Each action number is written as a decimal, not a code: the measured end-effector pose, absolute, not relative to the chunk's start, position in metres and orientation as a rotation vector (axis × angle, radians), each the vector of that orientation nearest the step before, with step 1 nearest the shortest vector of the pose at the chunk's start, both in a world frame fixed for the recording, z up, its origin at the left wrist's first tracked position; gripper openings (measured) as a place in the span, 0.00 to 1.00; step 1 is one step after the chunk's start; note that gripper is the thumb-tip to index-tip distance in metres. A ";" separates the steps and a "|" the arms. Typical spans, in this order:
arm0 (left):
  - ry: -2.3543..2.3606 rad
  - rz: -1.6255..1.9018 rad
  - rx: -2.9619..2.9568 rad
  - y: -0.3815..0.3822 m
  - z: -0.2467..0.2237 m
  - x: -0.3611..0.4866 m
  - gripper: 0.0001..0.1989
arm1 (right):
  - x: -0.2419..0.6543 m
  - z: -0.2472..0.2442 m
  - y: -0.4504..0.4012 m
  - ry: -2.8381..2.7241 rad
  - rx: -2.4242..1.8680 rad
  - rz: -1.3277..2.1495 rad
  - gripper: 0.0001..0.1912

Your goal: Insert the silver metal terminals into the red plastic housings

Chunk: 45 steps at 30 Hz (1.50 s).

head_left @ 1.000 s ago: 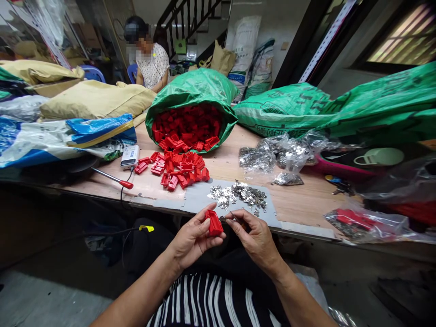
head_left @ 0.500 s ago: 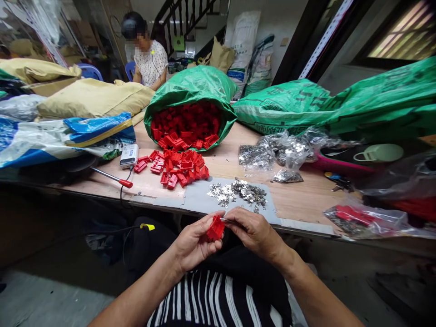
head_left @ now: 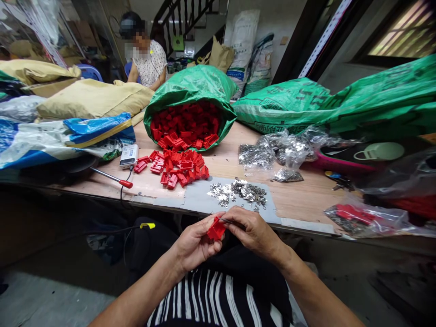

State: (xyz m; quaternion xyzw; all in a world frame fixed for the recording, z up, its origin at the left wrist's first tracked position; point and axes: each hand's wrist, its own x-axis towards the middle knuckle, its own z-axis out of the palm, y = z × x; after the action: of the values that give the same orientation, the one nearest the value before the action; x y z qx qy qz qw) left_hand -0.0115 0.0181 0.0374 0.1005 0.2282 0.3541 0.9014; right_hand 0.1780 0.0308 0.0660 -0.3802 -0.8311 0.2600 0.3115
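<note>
My left hand [head_left: 197,243] is closed around a red plastic part [head_left: 215,229], a small piece with open hollows, held over my lap just off the table's front edge. In my right hand [head_left: 254,229], fingers pinch a thin dark metal tool [head_left: 233,222], its tip at the upper right edge of the red part. Whether the tip touches it I cannot tell. Beyond my hands a pile of small silvery metal pieces [head_left: 238,192] lies on a grey mat [head_left: 195,196]. Left of that, loose red plastic parts [head_left: 184,165] are heaped before the green sack.
A green sack [head_left: 194,79] spills red parts onto the table [head_left: 225,161]. Clear bags of metal pieces [head_left: 279,152] lie to the right. A white device [head_left: 129,156] and a red-tipped rod [head_left: 126,183] lie left. Across the table sits a person [head_left: 150,59].
The metal tool has shifted slightly at the red part, and my right hand's fingers have turned a little. The left hand keeps its hold. The person opposite has leaned slightly.
</note>
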 end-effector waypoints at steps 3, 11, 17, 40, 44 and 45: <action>0.466 0.724 0.208 0.018 0.037 -0.011 0.18 | 0.178 0.068 0.030 -2.186 -1.006 0.735 0.08; 0.500 0.771 0.253 0.017 0.033 -0.011 0.21 | 0.190 0.068 0.035 -1.955 -1.228 1.017 0.10; 0.540 0.752 0.310 0.017 0.032 -0.010 0.22 | 0.184 0.049 0.037 -1.873 -1.212 1.176 0.07; 1.051 1.208 1.799 0.018 0.014 -0.007 0.18 | 0.179 0.021 0.034 -1.670 -1.323 1.108 0.11; 1.054 1.242 1.911 0.017 0.013 -0.008 0.15 | 0.174 0.021 0.031 -1.560 -1.278 1.256 0.14; 1.048 1.243 1.908 0.017 0.013 -0.008 0.15 | 0.174 0.020 0.029 -1.515 -1.269 1.320 0.15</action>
State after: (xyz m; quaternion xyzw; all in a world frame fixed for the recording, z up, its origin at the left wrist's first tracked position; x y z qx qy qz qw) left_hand -0.0082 0.0167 0.0131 0.7231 0.3973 0.4710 0.3121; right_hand 0.1739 0.0292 0.0203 -0.4952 -0.5915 0.5154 0.3732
